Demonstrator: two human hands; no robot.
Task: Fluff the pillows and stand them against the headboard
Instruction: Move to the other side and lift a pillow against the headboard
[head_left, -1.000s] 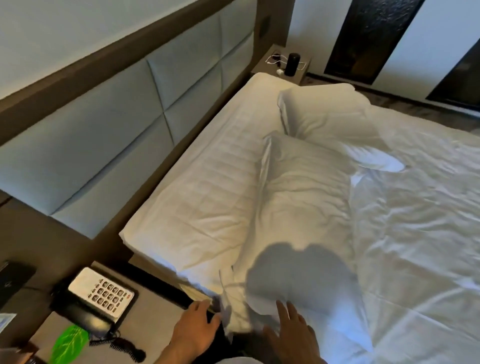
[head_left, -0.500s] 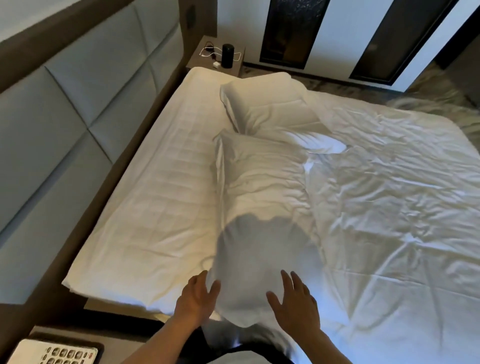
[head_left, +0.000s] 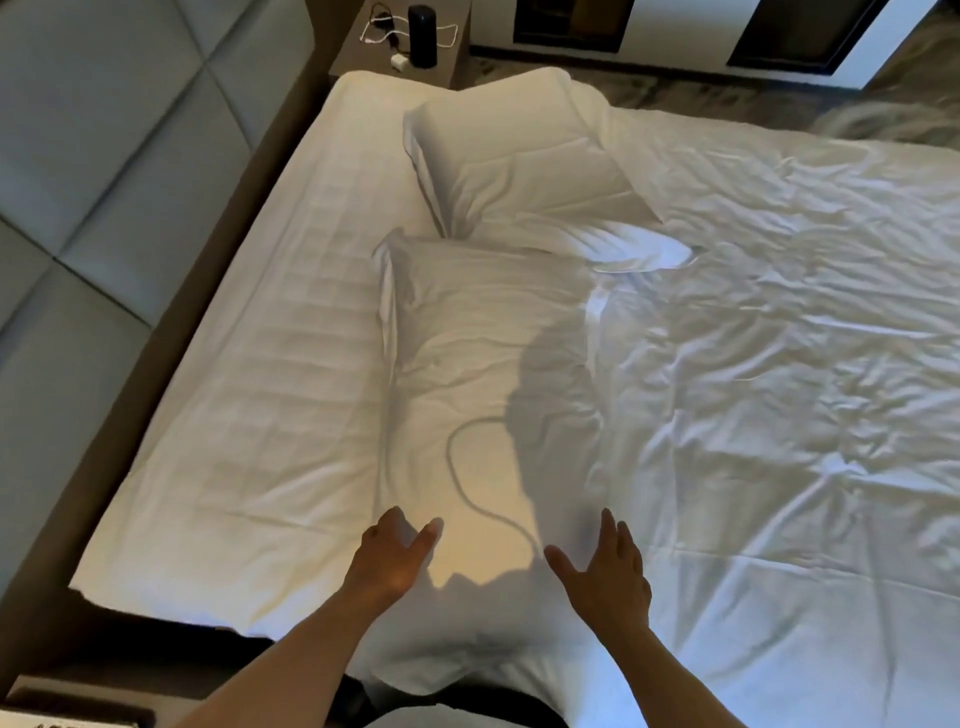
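Two white pillows lie flat on the bed, end to end. The near pillow (head_left: 483, 374) stretches from my hands toward the middle of the bed. The far pillow (head_left: 519, 166) lies beyond it, near the far bedside. My left hand (head_left: 389, 558) rests on the near pillow's near left corner, fingers apart. My right hand (head_left: 608, 569) lies flat on its near right side, fingers spread. Neither hand grips fabric. The padded grey headboard (head_left: 104, 130) runs along the left, apart from both pillows.
A strip of bare white sheet (head_left: 270, 405) lies between the pillows and the headboard. A crumpled white duvet (head_left: 779, 364) covers the right half. The far nightstand (head_left: 410, 47) holds a black cylinder and a white cable. A phone's edge shows at bottom left.
My view has swung right and down over the bed. Both hands have moved forward onto the near pillow's end, and the phone has slid almost out of view.
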